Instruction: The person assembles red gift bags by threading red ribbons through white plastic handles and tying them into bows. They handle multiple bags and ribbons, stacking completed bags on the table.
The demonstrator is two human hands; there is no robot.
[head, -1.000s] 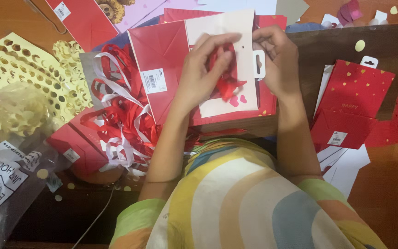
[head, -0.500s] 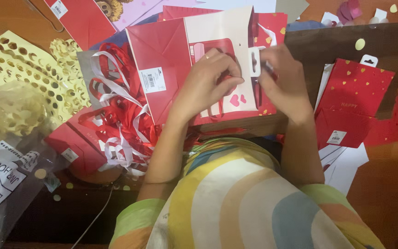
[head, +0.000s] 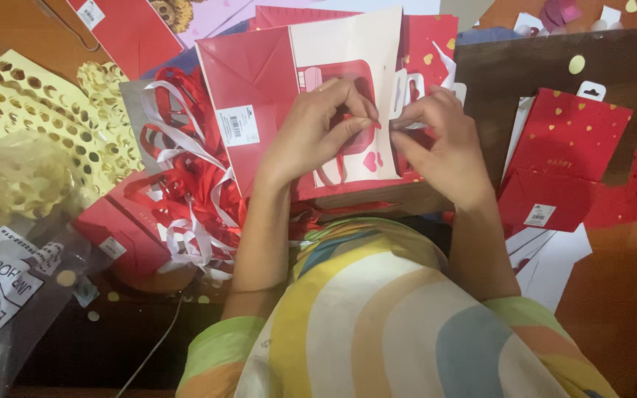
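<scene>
I see both hands at the flat red-and-cream gift bag [head: 333,103]: left hand [head: 318,125] and right hand [head: 436,136] pinching its red ribbon handle [head: 377,124], threading it.

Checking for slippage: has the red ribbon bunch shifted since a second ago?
No. The red ribbon bunch lies beside the yellow punched sheet, as before.

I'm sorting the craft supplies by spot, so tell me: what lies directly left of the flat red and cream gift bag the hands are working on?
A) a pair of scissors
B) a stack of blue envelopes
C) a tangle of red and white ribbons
C: a tangle of red and white ribbons lies just left of the gift bag that both hands work on.
</scene>
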